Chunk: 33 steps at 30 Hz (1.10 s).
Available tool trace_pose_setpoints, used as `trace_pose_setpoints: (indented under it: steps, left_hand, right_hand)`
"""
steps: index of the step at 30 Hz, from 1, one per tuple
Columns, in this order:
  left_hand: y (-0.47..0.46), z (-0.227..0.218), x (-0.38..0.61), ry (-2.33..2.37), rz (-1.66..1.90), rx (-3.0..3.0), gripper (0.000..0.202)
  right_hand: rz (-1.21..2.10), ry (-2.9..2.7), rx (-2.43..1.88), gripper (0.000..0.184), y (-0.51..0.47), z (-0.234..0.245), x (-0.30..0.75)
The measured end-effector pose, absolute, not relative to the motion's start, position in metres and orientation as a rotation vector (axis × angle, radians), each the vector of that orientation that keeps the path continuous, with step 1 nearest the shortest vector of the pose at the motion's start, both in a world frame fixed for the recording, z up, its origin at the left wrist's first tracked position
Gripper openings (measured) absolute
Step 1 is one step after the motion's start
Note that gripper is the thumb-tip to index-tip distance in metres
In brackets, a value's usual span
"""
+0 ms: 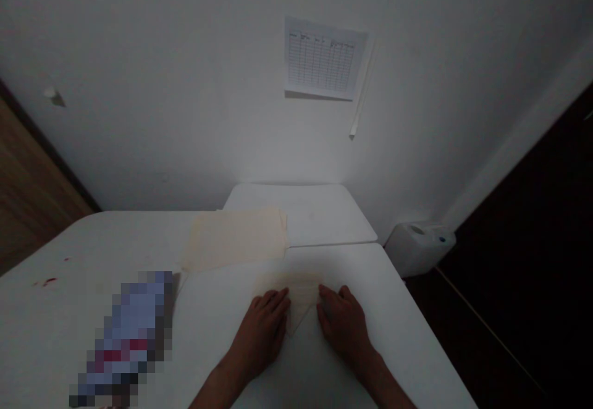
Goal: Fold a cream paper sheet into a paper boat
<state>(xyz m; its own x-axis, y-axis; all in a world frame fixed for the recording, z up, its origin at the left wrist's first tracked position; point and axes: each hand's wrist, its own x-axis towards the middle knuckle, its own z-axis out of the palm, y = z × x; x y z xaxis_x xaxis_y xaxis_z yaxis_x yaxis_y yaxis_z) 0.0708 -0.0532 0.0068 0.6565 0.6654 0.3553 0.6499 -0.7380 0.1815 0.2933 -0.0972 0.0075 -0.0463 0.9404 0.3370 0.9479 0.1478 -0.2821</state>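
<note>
Left hand [259, 335] and right hand [343, 328] open and flat, either side of a pale folded triangular sheet [301, 298] on a white table [306, 375]; pixelated object [125, 335] at lower left, unidentifiable.

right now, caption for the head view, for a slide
Left hand and right hand press a pale triangular sheet on a table.

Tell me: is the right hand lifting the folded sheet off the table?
No, the right hand lies flat against the folded sheet on the white table.
</note>
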Motion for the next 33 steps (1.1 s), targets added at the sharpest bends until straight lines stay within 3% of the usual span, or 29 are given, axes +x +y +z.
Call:
trace_pose_setpoints:
  steps: [8,13,22,33]
  left_hand:
    - [-0.051,0.007,0.074,1.123,0.658,2.822,0.033]
    - [-0.051,0.010,0.077,1.111,0.615,2.833,0.035]
    - [-0.053,0.014,0.077,1.116,0.624,2.815,0.034]
    - [-0.053,0.013,0.077,1.135,0.656,2.839,0.034]
  right_hand:
    - [-0.033,-1.738,-1.674,0.019,-0.092,0.012,0.312]
    - [-0.009,-1.861,-1.529,0.010,-0.079,0.022,0.299]
    - [0.102,-2.193,-1.484,0.016,-0.057,0.027,0.265]
    - [0.135,-2.212,-1.518,0.026,-0.058,0.024,0.263]
